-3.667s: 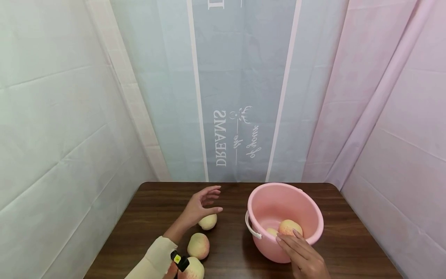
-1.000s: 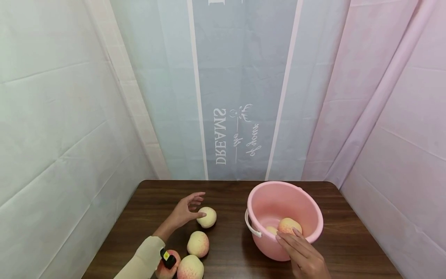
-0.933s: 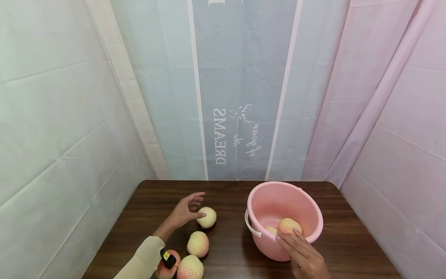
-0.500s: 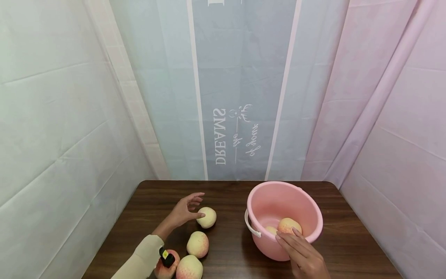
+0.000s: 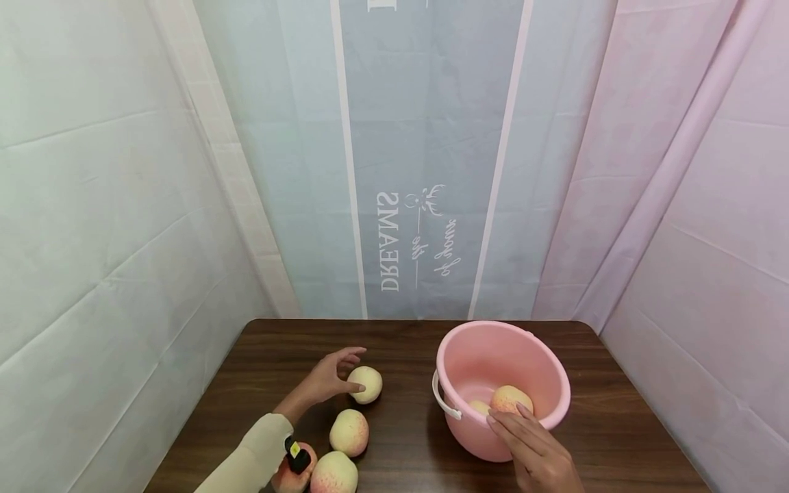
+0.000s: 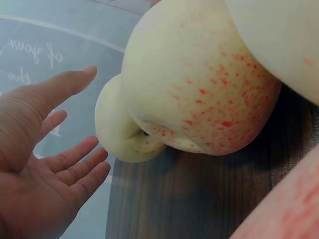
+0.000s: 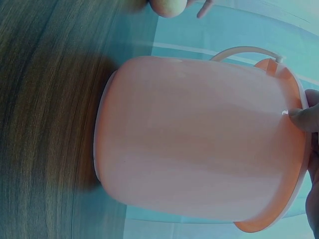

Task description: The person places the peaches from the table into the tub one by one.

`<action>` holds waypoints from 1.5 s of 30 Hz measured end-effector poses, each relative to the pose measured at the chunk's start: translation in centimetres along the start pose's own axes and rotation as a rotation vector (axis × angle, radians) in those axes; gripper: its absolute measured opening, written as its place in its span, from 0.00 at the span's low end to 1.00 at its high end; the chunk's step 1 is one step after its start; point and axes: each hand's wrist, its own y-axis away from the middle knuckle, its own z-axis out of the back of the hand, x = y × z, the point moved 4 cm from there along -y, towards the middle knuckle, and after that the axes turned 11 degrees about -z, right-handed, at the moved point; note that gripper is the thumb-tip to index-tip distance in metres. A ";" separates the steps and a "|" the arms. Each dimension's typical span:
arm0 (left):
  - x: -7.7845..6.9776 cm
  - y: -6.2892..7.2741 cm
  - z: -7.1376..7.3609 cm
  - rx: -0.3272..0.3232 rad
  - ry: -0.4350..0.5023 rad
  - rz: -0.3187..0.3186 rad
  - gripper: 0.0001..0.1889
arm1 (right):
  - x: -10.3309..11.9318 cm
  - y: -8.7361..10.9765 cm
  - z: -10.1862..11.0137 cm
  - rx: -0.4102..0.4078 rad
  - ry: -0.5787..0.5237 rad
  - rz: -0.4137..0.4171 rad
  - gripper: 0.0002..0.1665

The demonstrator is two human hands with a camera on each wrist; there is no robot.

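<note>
The left hand (image 5: 331, 376) spreads its fingers wide by the farthest of four round cream-and-red peaches (image 5: 368, 385) on the brown wooden tabletop (image 5: 403, 452). The right hand (image 5: 542, 459) grips one pink plastic bucket (image 5: 471, 439), apparently holding two more peaches.

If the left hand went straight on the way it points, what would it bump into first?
Probably the farthest loose peach; the left hand may already be touching it, depth being unclear.

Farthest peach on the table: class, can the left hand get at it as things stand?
Probably yes: the left hand is close beside the farthest peach, with nothing visible between them.
</note>
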 end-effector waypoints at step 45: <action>1.4 0.1 -2.0 0.072 -0.148 0.090 0.36 | -0.4 0.6 -0.5 -0.029 -0.018 0.059 0.17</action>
